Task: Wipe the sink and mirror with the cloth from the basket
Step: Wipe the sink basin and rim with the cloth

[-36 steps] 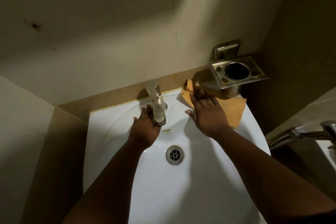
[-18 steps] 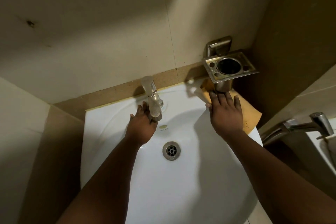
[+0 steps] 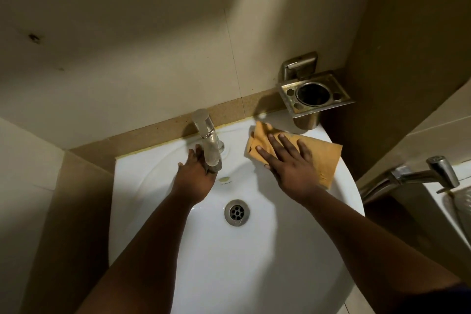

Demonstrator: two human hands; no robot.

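**Sink wipe under way at the back right rim; mirror not yet reached**

At the left, the left hand (image 3: pixel 195 177) reaches into the basin, its fingers beside and partly behind the spout of the steel tap (image 3: pixel 208 144). It touches the tap, but the spout hides whether the fingers curl round it or merely lie against it, so I cannot tell how firm that hold is. Below it, at the bottom of the white sink (image 3: pixel 158 211), sits the round metal drain (image 3: pixel 237 212).

Further right, the right hand (image 3: pixel 290 163) lies flat with fingers straight and spread, pressing the orange cloth (image 3: pixel 322 158) down on the sink's back right ledge. The cloth is folded, one corner towards the wall and its right part trailing along the rim. Just behind it, a wall-mounted metal tumbler holder (image 3: pixel 314 95) overhangs the ledge. At the far right edge a second tap (image 3: pixel 418 173) stands over another fixture.

The step in hand looks like wiping the sink, at the rim beside the tap. The next move probably calls for sliding the cloth under flat pressure along the ledge, around the tap base and down into the bowl, keeping clear of the holder's cup above. No mirror or basket shows here, so that part of the task appears still to come.
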